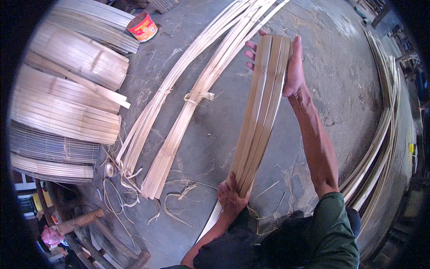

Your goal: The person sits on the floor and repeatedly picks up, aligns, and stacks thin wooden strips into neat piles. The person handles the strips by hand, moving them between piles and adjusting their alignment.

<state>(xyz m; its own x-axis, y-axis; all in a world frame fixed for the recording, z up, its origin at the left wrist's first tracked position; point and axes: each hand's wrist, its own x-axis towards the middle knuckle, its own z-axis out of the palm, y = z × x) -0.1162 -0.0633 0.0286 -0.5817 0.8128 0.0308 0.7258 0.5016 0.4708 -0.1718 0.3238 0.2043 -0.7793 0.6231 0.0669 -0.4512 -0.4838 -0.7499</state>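
A bundle of flat bamboo slats (260, 107), brownish on the upper face, lies slantwise between my two hands. My left hand (233, 197) grips its lower end, near my body. At the far end, my right hand (293, 74) cups the bundle from beneath, the thumb along the right edge and the fingertips showing past the left edge. The palm and the middle of those fingers are hidden under the slats. A pale strip (209, 225) slants along the floor beside my left forearm.
Two tied bundles of long pale strips (156, 103) (172, 139) lie on the concrete floor to the left. Stacked wide slat bundles (67, 98), a red tin (143, 28) and a bamboo frame (80, 222) stand further left. Long strips (380, 134) line the right side. Loose curled fibres (177, 208) litter the floor.
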